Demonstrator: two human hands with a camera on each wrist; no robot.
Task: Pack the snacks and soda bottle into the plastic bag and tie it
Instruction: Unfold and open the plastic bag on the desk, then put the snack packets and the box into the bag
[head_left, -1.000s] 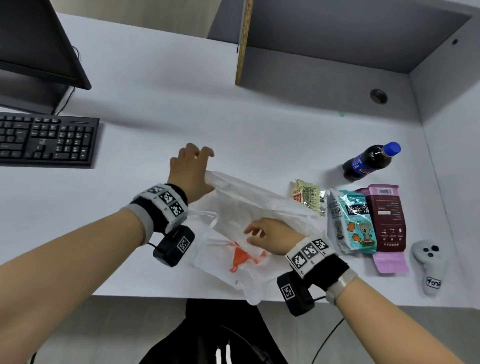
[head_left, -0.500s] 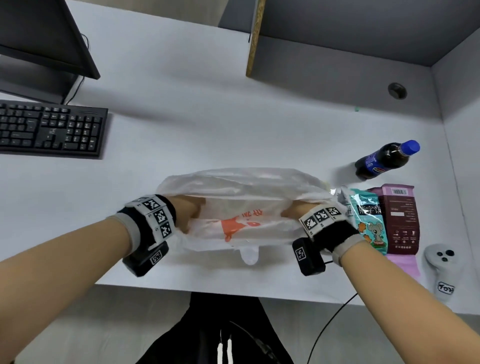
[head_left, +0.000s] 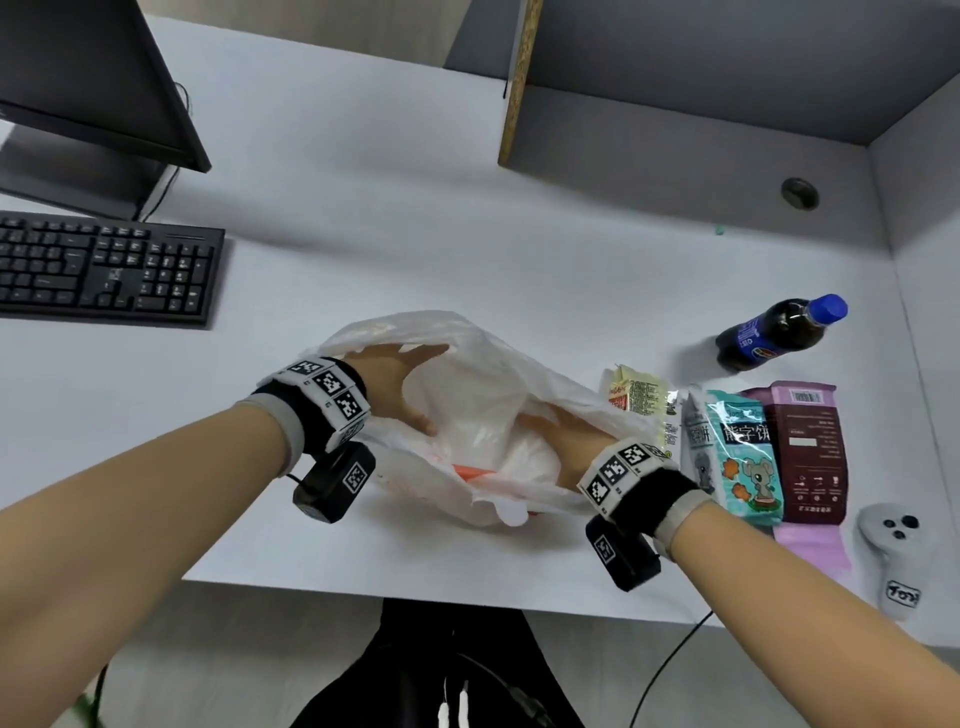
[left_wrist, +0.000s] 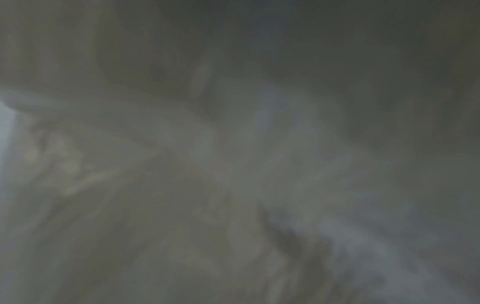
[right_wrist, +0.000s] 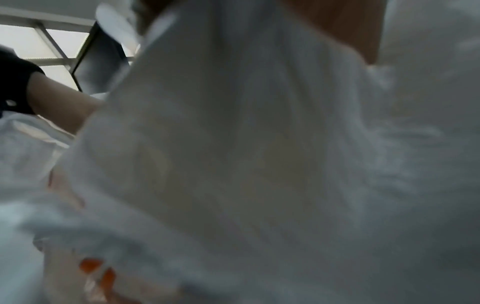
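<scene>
Both hands now reach deeper inside the plastic bag (head_left: 483, 395), left hand (head_left: 395, 382) spread; right hand (head_left: 566, 441) grip unclear.

A black keyboard (head_left: 106, 270) and monitor (head_left: 93, 88) sit left; a white controller (head_left: 894, 556) right.

desk (head_left: 415, 208) bare behind plastic bag (head_left: 488, 364) | right: snack packets (head_left: 748, 447), soda bottle (head_left: 774, 332) crowd

1. Your head view is bright and evenly lit, edges bowed; soft shadow at the bottle's (head_left: 774, 332) 8 o'clock.
2. Left wrist: dim, grainy blur.
3. Right wrist: smeared bag (right_wrist: 259, 164), out of focus.
</scene>
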